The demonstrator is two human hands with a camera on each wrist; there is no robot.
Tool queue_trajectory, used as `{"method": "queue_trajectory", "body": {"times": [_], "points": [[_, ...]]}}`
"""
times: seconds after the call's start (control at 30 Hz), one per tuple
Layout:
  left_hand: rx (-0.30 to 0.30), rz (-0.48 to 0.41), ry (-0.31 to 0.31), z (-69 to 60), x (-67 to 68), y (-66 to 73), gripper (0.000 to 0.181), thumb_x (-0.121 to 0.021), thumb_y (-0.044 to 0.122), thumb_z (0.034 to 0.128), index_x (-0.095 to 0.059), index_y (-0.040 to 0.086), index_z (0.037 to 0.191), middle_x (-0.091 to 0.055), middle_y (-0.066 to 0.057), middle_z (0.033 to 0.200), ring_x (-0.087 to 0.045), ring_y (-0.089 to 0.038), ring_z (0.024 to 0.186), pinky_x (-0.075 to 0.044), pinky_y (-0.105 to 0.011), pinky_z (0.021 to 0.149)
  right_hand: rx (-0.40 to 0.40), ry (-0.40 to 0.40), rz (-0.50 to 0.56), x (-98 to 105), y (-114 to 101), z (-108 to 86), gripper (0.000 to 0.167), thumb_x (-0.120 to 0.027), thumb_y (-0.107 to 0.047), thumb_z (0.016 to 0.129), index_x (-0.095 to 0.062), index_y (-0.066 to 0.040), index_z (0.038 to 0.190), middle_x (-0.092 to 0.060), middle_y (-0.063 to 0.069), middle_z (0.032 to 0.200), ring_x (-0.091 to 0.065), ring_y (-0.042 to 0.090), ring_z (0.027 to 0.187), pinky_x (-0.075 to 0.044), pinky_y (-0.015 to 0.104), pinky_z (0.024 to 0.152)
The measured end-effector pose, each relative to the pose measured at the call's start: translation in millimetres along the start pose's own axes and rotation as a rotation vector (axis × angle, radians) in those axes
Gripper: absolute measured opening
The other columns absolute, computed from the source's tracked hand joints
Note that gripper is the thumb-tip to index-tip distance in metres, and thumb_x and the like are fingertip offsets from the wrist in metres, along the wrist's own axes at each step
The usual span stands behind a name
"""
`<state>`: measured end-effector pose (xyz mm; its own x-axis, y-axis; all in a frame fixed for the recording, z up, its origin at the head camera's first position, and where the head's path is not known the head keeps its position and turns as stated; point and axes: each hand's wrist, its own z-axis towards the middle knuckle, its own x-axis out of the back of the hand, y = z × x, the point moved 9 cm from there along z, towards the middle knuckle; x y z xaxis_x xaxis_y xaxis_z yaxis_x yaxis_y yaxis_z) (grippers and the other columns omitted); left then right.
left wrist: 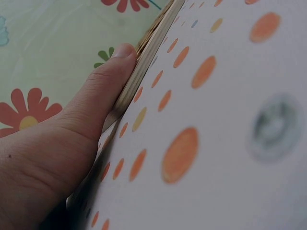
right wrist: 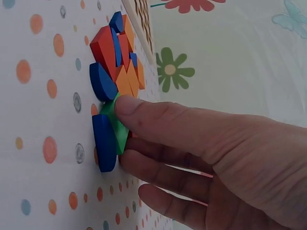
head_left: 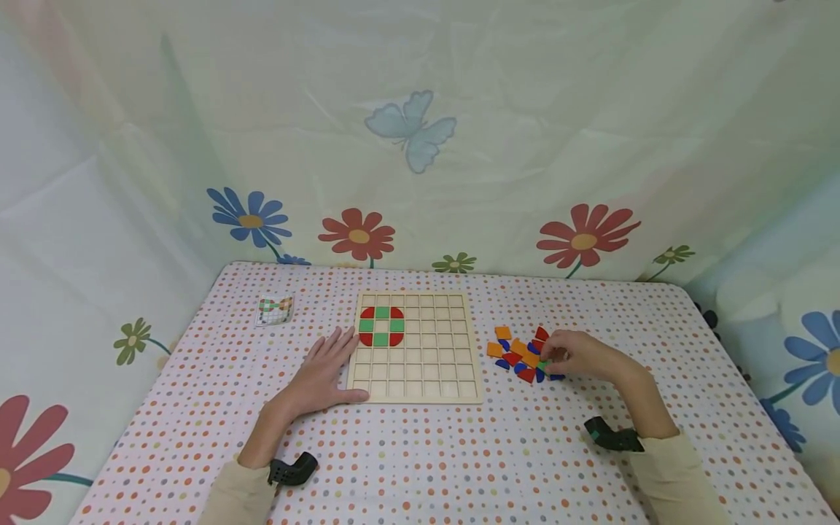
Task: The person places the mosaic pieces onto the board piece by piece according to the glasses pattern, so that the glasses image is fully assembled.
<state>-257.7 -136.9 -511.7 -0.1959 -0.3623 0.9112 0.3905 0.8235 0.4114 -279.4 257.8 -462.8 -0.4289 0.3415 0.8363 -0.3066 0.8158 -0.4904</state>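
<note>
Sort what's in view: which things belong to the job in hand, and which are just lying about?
Job in hand:
Grid board, touched by the left hand
Red and green pieces set in it
Loose pile of pieces
Green piece, seemingly pinched by the right hand
Picture card, probably the pattern

Merely around:
Dotted tablecloth
Floral backdrop
Black wrist-worn devices

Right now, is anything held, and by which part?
The right hand touches a flat green piece at its edge; gripping can't be confirmed. The left hand touches a pale wooden board.

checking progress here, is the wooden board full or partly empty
Partly empty: the board has red and green pieces around one bare cell; most others are bare.
</note>
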Motion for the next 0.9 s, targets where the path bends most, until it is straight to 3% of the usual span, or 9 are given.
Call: {"method": "queue_trajectory", "body": {"times": [0.33, 0.9], "points": [[0.004, 0.0, -0.003, 0.1, 2.3, 0.3, 0.108, -0.064, 0.071, 0.0764, -0.018, 0.014, 0.157, -0.011, -0.004, 0.165, -0.006, -0.03, 0.153, -0.009, -0.056, 0.121, -0.049, -0.021, 0.016, -3.9, -0.9, 1.9, 0.015, -0.077, -0.014, 0.081, -0.063, -0.008, 0.086, -0.057, 0.003, 0.087, -0.05, 0.013, 0.076, -0.046, 0.022, 0.066], [0.002, -0.02, 0.005, -0.7, 2.0, 1.6, 0.108, -0.066, 0.069, 0.0762, -0.019, 0.014, 0.156, -0.013, -0.003, 0.165, -0.008, -0.03, 0.153, -0.01, -0.056, 0.121, -0.104, -0.049, -0.003, -10.0, 2.1, 2.4, 0.02, -0.076, -0.005, 0.08, -0.059, -0.007, 0.091, -0.058, 0.002, 0.086, -0.051, 0.015, 0.078, -0.051, 0.028, 0.073]]}}
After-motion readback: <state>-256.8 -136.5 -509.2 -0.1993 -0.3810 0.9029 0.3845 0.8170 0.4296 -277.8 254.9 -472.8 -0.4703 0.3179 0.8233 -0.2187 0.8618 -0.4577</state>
